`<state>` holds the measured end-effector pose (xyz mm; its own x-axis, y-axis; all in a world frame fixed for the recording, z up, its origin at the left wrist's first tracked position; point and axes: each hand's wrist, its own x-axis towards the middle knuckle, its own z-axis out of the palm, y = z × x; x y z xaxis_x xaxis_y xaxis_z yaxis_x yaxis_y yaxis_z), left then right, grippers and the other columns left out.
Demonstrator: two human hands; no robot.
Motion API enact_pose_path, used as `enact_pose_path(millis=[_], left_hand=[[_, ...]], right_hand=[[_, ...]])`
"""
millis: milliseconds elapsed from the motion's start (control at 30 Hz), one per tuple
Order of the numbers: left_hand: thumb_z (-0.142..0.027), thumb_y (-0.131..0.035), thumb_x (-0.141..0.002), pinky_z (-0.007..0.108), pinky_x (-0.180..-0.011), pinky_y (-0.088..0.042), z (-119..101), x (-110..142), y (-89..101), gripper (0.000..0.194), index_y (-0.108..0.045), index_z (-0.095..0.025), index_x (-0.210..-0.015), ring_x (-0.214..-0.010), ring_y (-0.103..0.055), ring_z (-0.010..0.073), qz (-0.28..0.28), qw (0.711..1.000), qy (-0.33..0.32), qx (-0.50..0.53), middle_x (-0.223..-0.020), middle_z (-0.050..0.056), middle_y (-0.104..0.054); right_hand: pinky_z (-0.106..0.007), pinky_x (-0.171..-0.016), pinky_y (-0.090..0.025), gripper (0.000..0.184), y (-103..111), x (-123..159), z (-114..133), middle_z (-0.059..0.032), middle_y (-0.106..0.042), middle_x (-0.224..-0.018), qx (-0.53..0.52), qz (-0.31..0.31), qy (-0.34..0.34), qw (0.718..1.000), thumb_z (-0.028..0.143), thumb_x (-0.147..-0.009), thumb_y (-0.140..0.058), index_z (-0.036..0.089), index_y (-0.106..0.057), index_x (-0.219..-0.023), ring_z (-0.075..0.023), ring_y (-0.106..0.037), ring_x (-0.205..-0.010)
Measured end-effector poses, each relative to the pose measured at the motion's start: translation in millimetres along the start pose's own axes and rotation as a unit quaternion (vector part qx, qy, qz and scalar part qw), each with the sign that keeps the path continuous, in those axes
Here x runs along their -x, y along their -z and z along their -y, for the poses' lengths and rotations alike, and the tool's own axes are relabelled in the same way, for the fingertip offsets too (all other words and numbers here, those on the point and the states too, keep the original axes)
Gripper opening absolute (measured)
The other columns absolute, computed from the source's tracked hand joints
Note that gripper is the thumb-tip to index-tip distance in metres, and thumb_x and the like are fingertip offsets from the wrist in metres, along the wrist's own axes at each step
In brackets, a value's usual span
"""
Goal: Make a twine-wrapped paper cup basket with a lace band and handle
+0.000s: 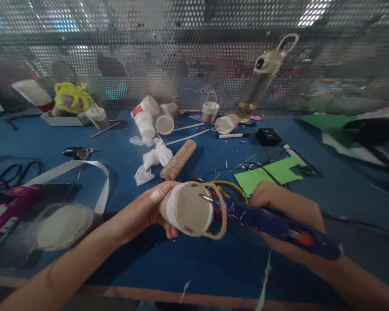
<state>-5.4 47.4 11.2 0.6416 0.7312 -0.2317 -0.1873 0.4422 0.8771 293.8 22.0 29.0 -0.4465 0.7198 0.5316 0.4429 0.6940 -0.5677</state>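
Note:
My left hand point(160, 203) is wrapped round a paper cup point(194, 209) that lies tilted with its mouth toward me. White lace trims the cup's rim, and a twine handle point(223, 211) loops out from it. In my right hand point(285, 203) is a dark blue glue gun point(272, 222). Its metal nozzle points left, over the cup's mouth near the handle; whether it touches the cup I cannot tell. Just beyond the cup lie a roll of brown twine point(179, 160) and a crumpled piece of white lace point(154, 160).
Several cups point(145, 123) and a small cup basket point(210, 108) stand or lie at the back, before a perforated metal screen point(181, 52). A bottle point(261, 80) leans there. Green paper point(269, 172) and cables lie right; a purple glue gun point(11, 205) and white ribbon point(103, 181) lie left.

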Motion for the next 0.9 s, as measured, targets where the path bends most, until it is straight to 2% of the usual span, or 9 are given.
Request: enact_pose_path(millis=[100,200,300,433,500,600,733,900], left_hand=[[-0.06,-0.05,-0.095,0.027,-0.054,-0.058,1.2,-1.1,0.4,0.054,-0.058,-0.018,-0.127,-0.066,-0.07,0.0208,0.01,1.0,0.026,-0.005,-0.088,0.012,-0.071],[-0.063,-0.053,-0.092,0.022,-0.043,-0.053,2.7,-2.3,0.8,0.062,-0.055,-0.016,-0.132,-0.055,-0.064,0.0171,0.027,0.999,0.026,0.016,-0.069,0.007,-0.068],[-0.064,-0.062,-0.087,0.02,-0.044,-0.05,2.2,-1.1,-0.3,0.073,-0.05,-0.015,-0.139,-0.056,-0.064,0.0157,0.025,0.999,0.016,0.025,-0.071,0.006,-0.067],[-0.044,-0.082,-0.077,0.019,-0.052,-0.049,-1.1,3.0,-3.1,0.075,-0.05,-0.017,-0.139,-0.064,-0.063,0.0135,0.032,0.999,0.004,0.012,-0.082,0.005,-0.067],[-0.035,-0.085,-0.075,0.019,-0.054,-0.047,-2.4,4.4,-3.7,0.072,-0.053,-0.018,-0.137,-0.065,-0.062,0.0127,0.028,1.0,0.006,-0.001,-0.083,0.004,-0.067],[-0.046,-0.08,-0.078,0.021,-0.056,-0.047,-3.2,4.7,-3.2,0.064,-0.058,-0.016,-0.13,-0.064,-0.062,0.0133,0.019,1.0,0.003,-0.01,-0.079,0.005,-0.067],[-0.058,-0.072,-0.081,0.022,-0.058,-0.048,-2.3,3.5,-1.7,0.052,-0.066,-0.014,-0.109,-0.064,-0.061,0.0135,0.021,1.0,-0.007,-0.019,-0.078,0.005,-0.067],[-0.065,-0.061,-0.086,0.021,-0.056,-0.045,-1.0,1.2,-0.7,0.056,-0.068,-0.011,-0.098,-0.063,-0.06,0.0133,0.03,0.999,-0.015,-0.036,-0.072,0.007,-0.066]], right_hand=[[-0.031,-0.055,-0.034,0.015,-0.4,0.5,-1.5,0.0004,-0.05,-0.073,0.002,-0.003,-0.01,1.0,0.011,-0.079,-0.063,0.022,-0.053,-0.081,-0.0158,-0.047,-0.062],[-0.03,-0.055,-0.032,0.015,-0.3,1.6,-1.9,0.0005,-0.05,-0.074,0.01,0.001,-0.023,1.0,0.011,-0.079,-0.063,0.022,-0.052,-0.08,-0.0156,-0.047,-0.062],[-0.03,-0.057,-0.033,0.017,-0.9,2.5,-2.5,0.0004,-0.05,-0.076,0.027,0.004,-0.029,0.999,0.01,-0.079,-0.063,0.022,-0.051,-0.081,-0.0153,-0.048,-0.063],[-0.029,-0.057,-0.033,0.019,-2.0,1.4,-3.4,0.0011,-0.049,-0.075,0.048,-0.007,-0.032,0.998,0.009,-0.078,-0.063,0.022,-0.05,-0.08,-0.015,-0.048,-0.063],[-0.029,-0.056,-0.032,0.02,-1.9,0.9,-4.1,0.0015,-0.048,-0.074,0.058,-0.009,-0.031,0.998,0.008,-0.077,-0.063,0.023,-0.05,-0.08,-0.0148,-0.047,-0.062],[-0.029,-0.056,-0.032,0.02,-0.7,1.8,-5.8,0.0017,-0.049,-0.075,0.066,0.001,-0.028,0.997,0.008,-0.076,-0.063,0.023,-0.05,-0.081,-0.0147,-0.047,-0.062],[-0.03,-0.056,-0.032,0.022,0.8,4.2,-6.6,0.0013,-0.05,-0.078,0.073,0.012,-0.033,0.997,0.012,-0.074,-0.065,0.023,-0.049,-0.083,-0.0152,-0.048,-0.064],[-0.03,-0.056,-0.032,0.021,0.6,3.4,-5.9,0.0021,-0.048,-0.076,0.076,0.002,-0.038,0.996,0.011,-0.075,-0.063,0.023,-0.047,-0.081,-0.0149,-0.046,-0.063]])
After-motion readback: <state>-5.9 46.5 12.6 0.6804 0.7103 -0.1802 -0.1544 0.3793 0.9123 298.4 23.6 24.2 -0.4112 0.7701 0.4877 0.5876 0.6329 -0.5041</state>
